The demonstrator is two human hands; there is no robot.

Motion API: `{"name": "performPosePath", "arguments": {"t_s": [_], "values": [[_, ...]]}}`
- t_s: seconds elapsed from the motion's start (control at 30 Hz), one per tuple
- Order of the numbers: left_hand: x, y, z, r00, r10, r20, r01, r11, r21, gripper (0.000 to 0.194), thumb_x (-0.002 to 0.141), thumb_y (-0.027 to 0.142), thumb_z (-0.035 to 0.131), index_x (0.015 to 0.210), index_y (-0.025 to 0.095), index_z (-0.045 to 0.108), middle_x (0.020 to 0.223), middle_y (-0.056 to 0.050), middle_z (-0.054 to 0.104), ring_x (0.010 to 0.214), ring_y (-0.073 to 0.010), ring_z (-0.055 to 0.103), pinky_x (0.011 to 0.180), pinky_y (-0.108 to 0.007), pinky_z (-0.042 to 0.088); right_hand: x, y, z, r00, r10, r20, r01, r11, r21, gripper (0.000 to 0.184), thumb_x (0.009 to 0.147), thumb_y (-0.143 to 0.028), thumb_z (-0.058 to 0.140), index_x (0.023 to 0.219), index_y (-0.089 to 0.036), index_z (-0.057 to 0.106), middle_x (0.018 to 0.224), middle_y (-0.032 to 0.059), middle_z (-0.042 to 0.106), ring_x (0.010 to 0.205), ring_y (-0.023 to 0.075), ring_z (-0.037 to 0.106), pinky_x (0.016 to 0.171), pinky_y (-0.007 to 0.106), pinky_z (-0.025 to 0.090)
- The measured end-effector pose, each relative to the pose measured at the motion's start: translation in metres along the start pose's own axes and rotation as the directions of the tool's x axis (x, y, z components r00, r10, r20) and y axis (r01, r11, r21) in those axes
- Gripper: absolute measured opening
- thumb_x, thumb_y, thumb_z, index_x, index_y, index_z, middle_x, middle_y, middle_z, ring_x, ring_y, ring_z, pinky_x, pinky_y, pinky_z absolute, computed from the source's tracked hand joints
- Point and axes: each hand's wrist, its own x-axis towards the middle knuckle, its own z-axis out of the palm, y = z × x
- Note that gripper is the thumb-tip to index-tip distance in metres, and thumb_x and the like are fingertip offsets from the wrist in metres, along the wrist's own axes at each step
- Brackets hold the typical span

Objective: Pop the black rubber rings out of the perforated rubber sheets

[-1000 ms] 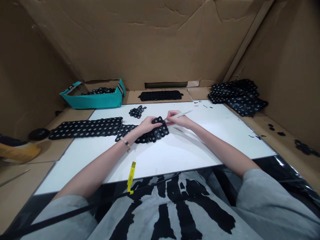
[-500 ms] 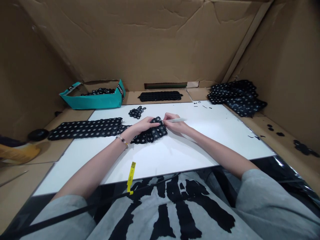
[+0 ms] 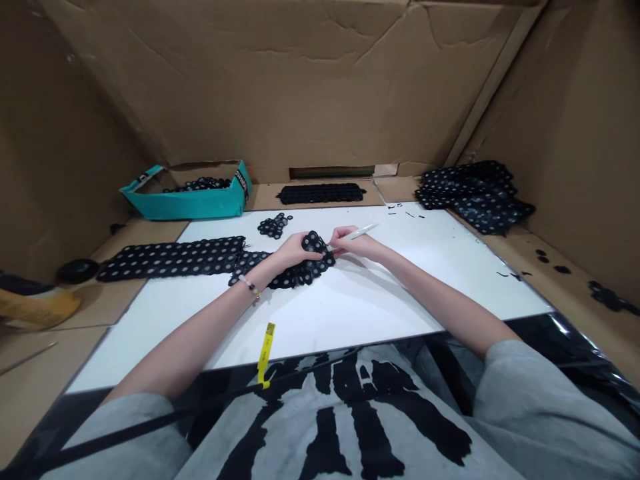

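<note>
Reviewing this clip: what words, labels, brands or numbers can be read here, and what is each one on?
Teal box, black band: "SHO", white letters at the corner, the rest unclear.
Yellow tag: small print, too small to read.
Grey T-shirt: large black print, too distorted and cut off to read.

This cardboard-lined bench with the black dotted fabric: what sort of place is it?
Likely a small textile workstation: black dotted lace on a white board, a lace pile to the right, and loose pieces in a teal box.
</note>
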Motion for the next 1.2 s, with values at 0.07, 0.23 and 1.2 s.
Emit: {"name": "performPosePath", "arguments": {"t_s": [0.07, 0.23, 1.2], "values": [[0.000, 0.000, 0.001, 1.000, -0.011, -0.010, 0.011, 1.000, -0.001, 0.046, 0.056, 0.040, 0.083, 0.094, 0.017, 0.069, 0.099, -0.004, 0.073, 0.098, -0.0281, 0.063, 0.093, -0.038, 0.045, 0.000, -0.003, 0.000, 1.000, 0.015, -0.018, -0.015, 1.000, 0.021, 0.015, 0.071, -0.011, 0.066, 0.062, -0.016, 0.056, 0.062, 0.0000, 0.065, 0.063, 0.0141, 0.068, 0.068, 0.028, 0.060], [-0.002, 0.004, 0.003, 1.000, -0.022, -0.016, 0.021, 0.999, -0.038, 0.044, 0.054, 0.034, 0.082, 0.092, 0.017, 0.067, 0.096, -0.002, 0.070, 0.095, -0.0259, 0.062, 0.093, -0.036, 0.044, -0.001, -0.005, -0.001, 0.999, 0.032, -0.004, -0.032, 0.999, 0.017, 0.015, 0.072, -0.011, 0.063, 0.063, -0.017, 0.053, 0.063, 0.0007, 0.067, 0.066, 0.0171, 0.071, 0.070, 0.031, 0.060], [0.000, 0.010, -0.010, 0.945, 0.178, -0.276, -0.165, 0.984, 0.069, 0.042, 0.076, 0.036, 0.066, 0.115, 0.019, 0.064, 0.122, -0.010, 0.065, 0.111, -0.0258, 0.058, 0.098, -0.037, 0.043, 0.000, 0.004, 0.008, 0.995, 0.022, -0.096, -0.020, 1.000, 0.023, 0.017, 0.063, -0.023, 0.072, 0.061, -0.017, 0.056, 0.053, -0.0045, 0.052, 0.052, 0.0078, 0.048, 0.051, 0.020, 0.042]]}}
